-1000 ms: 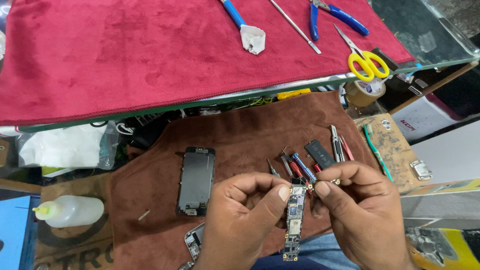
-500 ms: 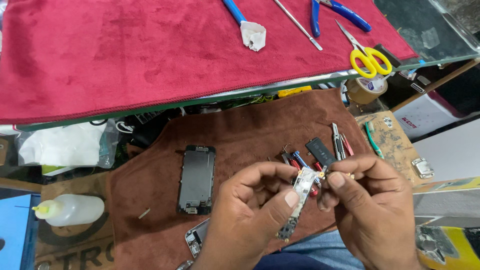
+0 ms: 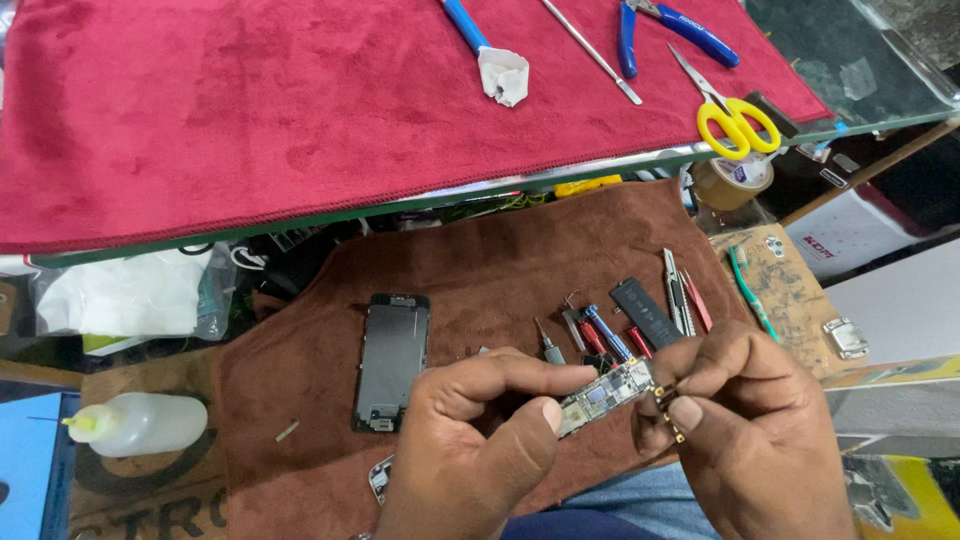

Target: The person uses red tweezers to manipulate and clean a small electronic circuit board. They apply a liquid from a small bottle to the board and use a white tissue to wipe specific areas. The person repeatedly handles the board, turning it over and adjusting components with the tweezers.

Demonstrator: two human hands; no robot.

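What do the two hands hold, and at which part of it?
Both hold one small phone circuit board: the left hand pinches its near end, the right hand pinches its far end with the fingertips.

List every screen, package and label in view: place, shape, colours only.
Phone screen panel: on the brown cloth, left of the hands; black rectangle.
Clear plastic bag: far left, crumpled, holding something white.
White box: right edge; red-and-dark label.
Squeeze bottle: lower left; translucent, yellow tip.

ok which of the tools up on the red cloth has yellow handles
The scissors at the right end of the red cloth. The pliers beside them have blue handles, and the thin metal rod has no coloured handle.
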